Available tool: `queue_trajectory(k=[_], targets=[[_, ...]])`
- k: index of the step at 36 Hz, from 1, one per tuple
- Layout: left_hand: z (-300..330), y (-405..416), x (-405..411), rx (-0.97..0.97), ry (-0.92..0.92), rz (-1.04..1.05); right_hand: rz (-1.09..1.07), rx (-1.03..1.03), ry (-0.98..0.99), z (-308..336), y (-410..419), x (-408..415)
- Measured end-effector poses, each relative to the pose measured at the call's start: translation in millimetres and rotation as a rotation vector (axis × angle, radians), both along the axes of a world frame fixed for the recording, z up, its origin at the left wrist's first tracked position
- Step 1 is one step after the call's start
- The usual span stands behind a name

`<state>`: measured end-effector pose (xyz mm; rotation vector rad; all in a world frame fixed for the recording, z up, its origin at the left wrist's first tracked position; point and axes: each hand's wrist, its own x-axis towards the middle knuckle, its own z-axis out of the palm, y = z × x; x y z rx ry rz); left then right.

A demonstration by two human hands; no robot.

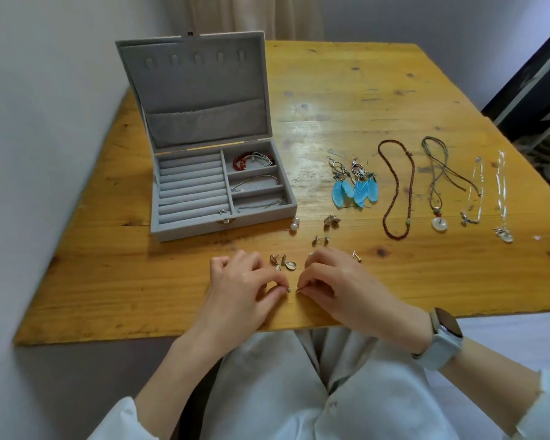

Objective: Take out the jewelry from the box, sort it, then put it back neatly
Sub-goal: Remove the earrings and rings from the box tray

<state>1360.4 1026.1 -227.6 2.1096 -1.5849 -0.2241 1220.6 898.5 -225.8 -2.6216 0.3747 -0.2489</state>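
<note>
While both hands work at the near edge of the table (394, 90), these lines take stock.

Left hand: the left hand (238, 281) rests on the wood, thumb and forefinger pressed together on a tiny metal piece (288, 290), probably an earring part.
Right hand: the right hand (340, 281) mirrors it, its grip pinching a thin pin (298, 290) whose tip points left toward the other piece.
Key relation: the two small pieces lie tip to tip, just apart, between the hands; their shared long axis runs left to right along the table edge, so joining them looks like a short inward slide by either hand.
Nearer hand: neither is clearly closer; the gap sits midway.
Box: the grey box (172, 217) stands open, far left of the hands, with a red bracelet (243, 161) and chains in its right-hand compartments.
Sorted pieces: drop earrings (283, 263) lie just beyond the fingertips; feather earrings (354, 187), a brown bead necklace (397, 188) and a pendant cord (438, 185) lie in a row to the right, long axes running away from the person.
Stage: sorting seems under way; the box is not yet emptied.
</note>
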Motion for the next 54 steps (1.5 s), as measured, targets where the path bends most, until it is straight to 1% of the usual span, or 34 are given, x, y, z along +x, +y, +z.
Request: queue_trajectory(k=[7, 13, 19, 28, 42, 54], targets=[[0, -2, 3, -0.004, -0.023, 0.026, -0.086, 0.029, -0.059, -7, 5, 5], [0, -1, 2, -0.029, -0.032, 0.027, -0.079, 0.063, -0.047, -3, 5, 3], [1, 1, 1, -0.056, -0.024, 0.056, -0.097, -0.02, -0.067, -7, -1, -1], [-2, -2, -1, -0.048, -0.015, 0.086, -0.056, -0.108, -0.057, -8, -1, 8], [-6, -2, 0, -0.034, -0.002, 0.087, -0.034, -0.092, -0.03, -7, 0, 9], [-7, -1, 2, -0.026, 0.004, 0.075, -0.069, -0.123, -0.025, -8, 2, 8]])
